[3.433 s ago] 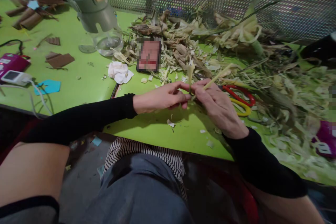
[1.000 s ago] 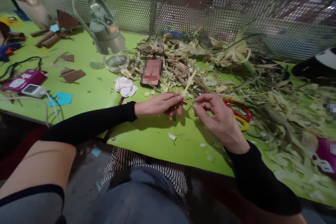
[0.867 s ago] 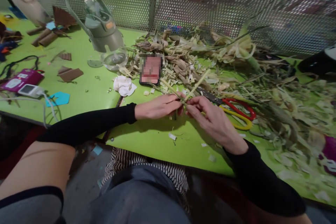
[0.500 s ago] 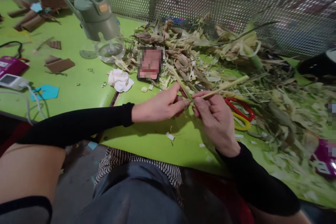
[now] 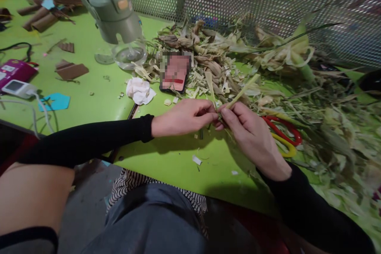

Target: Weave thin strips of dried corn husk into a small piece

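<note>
Both hands meet over the green table, pinching pale green strips of corn husk. My left hand point(image 5: 190, 117) is closed, thumb against fingers, on the lower part of the strips. From the right, my right hand point(image 5: 250, 135) is closed on them too, its thumb and forefinger almost touching the left fingertips. One husk strip point(image 5: 245, 89) slants up to the right above the right hand; another narrow strip point(image 5: 210, 83) rises above the left. The exact crossing is hidden by fingers. Scissors with red and yellow handles point(image 5: 287, 133) lie just right of my right hand.
A heap of dried husks point(image 5: 214, 55) runs along the perforated metal screen point(image 5: 226, 4). A phone point(image 5: 175, 73), crumpled tissue point(image 5: 139, 90) and grey-green bottle point(image 5: 119, 20) stand or lie behind my hands. Brown corrugated cardboard point(image 5: 71, 70) and a white charger point(image 5: 19, 88) are on the left.
The slanting strip has swung to a steeper angle. My right wrist has shifted right and down a little, while both hands keep their pinch. The camera view has shifted slightly.
</note>
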{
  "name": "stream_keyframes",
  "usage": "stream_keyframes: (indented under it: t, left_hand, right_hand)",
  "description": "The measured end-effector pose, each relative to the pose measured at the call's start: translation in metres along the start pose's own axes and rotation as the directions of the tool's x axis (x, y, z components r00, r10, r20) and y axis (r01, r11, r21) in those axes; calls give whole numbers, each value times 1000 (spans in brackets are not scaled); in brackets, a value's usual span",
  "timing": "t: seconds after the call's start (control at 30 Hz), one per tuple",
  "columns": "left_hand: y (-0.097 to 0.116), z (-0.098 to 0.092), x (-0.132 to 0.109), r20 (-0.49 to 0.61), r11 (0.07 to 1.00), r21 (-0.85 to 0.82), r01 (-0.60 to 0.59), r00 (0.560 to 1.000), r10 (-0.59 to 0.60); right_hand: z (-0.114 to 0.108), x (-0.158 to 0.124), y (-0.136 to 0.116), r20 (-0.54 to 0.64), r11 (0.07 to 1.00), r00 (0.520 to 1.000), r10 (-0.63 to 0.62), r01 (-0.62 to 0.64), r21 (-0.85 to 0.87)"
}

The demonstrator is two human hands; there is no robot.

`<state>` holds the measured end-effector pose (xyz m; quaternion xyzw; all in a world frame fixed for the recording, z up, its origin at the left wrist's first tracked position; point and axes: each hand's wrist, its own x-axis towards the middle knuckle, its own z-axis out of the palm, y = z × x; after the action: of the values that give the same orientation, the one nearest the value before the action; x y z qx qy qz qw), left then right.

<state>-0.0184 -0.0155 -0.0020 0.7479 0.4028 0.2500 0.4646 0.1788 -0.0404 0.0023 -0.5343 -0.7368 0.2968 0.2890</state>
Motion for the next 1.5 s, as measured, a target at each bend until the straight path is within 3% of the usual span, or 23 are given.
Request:
stream_keyframes:
  t: [0.17, 0.33, 0.53, 0.67, 0.8, 1.13, 1.5]
  left_hand:
    - [2, 1, 2, 4, 1000, 15, -16, 1000, 16]
    - [10, 0, -4, 96, 999, 31, -13, 995, 10]
    - [6, -2, -2, 38, 1000, -23, 12, 999, -11]
    - [5, -3, 1, 45, 999, 37, 2, 999, -3]
    - [8, -2, 0, 80, 998, 52, 23, 996, -27]
    - [5, 2, -2, 80, 998, 69, 9, 997, -15]
    - [13, 3, -8, 81, 1000, 14, -11, 997, 10]
  right_hand:
    - [7, -3, 2, -129, 990, 991, 32, -14, 142]
    - [10, -8, -2, -208, 975, 976, 68, -21, 221]
    - [5, -5, -6, -106, 975, 994, 23, 1, 221]
    - [3, 1, -5, -89, 987, 995, -40, 53, 150]
    - [3, 2, -3, -116, 983, 993, 13, 9, 185]
    - [0, 0, -4, -15, 967, 999, 52, -47, 249]
    - [9, -4, -7, -135, 952, 975, 176, -134, 274]
